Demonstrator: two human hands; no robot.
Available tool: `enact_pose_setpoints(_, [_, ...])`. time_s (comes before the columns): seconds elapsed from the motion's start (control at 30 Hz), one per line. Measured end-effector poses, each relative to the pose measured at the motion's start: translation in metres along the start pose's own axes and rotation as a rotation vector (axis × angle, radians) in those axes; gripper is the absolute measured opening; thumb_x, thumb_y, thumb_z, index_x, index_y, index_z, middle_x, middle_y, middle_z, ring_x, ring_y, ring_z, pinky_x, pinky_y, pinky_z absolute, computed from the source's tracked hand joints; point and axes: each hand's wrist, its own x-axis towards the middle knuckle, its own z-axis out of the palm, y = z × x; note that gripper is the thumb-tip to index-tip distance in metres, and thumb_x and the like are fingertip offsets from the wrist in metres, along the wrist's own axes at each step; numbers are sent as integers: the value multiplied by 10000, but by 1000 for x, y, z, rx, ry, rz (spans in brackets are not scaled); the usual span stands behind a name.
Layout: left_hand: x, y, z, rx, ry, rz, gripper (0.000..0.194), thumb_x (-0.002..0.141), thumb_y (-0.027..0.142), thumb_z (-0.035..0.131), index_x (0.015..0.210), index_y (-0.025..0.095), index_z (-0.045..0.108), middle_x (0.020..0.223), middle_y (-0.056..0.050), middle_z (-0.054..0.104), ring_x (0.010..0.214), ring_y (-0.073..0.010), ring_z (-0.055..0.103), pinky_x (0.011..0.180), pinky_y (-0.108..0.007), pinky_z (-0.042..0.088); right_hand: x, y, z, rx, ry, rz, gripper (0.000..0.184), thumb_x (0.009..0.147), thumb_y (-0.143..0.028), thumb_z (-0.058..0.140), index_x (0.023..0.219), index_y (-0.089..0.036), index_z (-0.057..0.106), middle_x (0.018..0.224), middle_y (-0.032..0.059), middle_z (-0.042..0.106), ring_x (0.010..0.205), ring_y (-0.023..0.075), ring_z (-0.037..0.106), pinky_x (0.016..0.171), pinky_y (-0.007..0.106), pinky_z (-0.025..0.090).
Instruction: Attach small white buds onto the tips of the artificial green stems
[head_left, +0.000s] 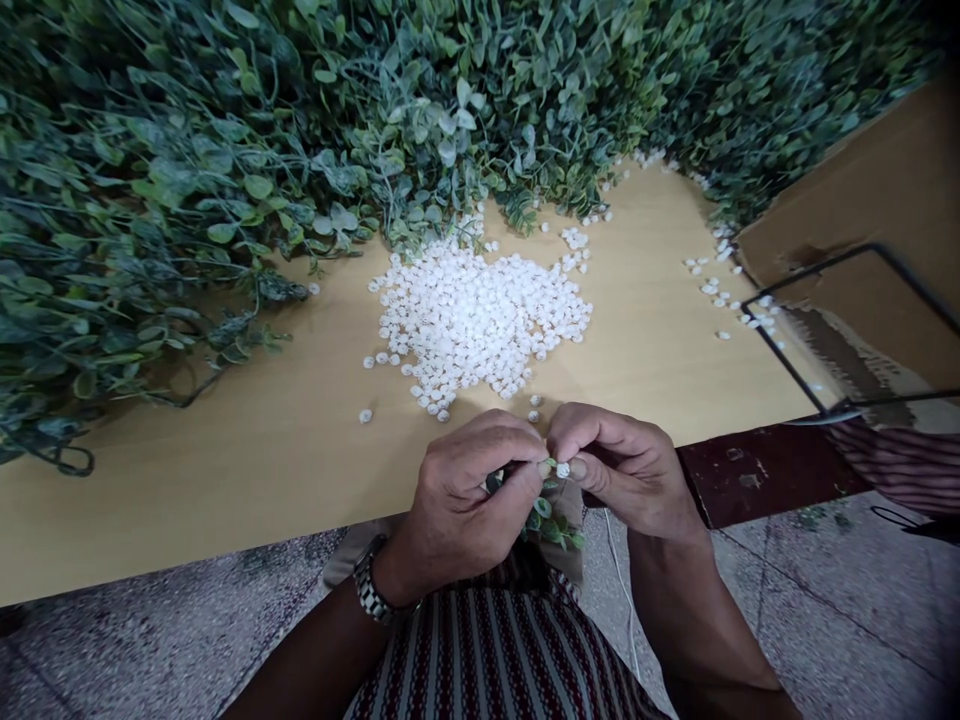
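Observation:
At the table's front edge my two hands meet, fingertips almost touching. My left hand (480, 490) pinches a green leafy stem (541, 508), whose leaves hang below the fingers. Between the thumb and forefinger of my right hand (626, 465) is a small white plastic piece (562, 470), right against the stem's tip. Whether the stem sits inside the piece cannot be made out. Just beyond my hands lies a heap of similar small white pieces (472, 310), with a few loose ones around it.
Piles of green artificial foliage (300, 130) line the back and left of the table (247, 470). On the right are a cardboard box (877, 190), a black wire frame (780, 360) and scattered white pieces. A white cord (619, 580) hangs below the table edge.

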Motion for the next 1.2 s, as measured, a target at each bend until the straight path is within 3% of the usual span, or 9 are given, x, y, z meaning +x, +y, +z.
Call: enact_pose_setpoints(1.2, [2, 1, 2, 6, -59, 3, 156, 768, -2, 577, 650, 96, 608, 599, -40, 598, 555, -93, 523, 531, -214, 450, 3, -2, 2, -43, 5, -21, 54, 837, -184, 600, 790, -172, 624, 665, -5, 549, 613, 114, 513, 568, 260, 421])
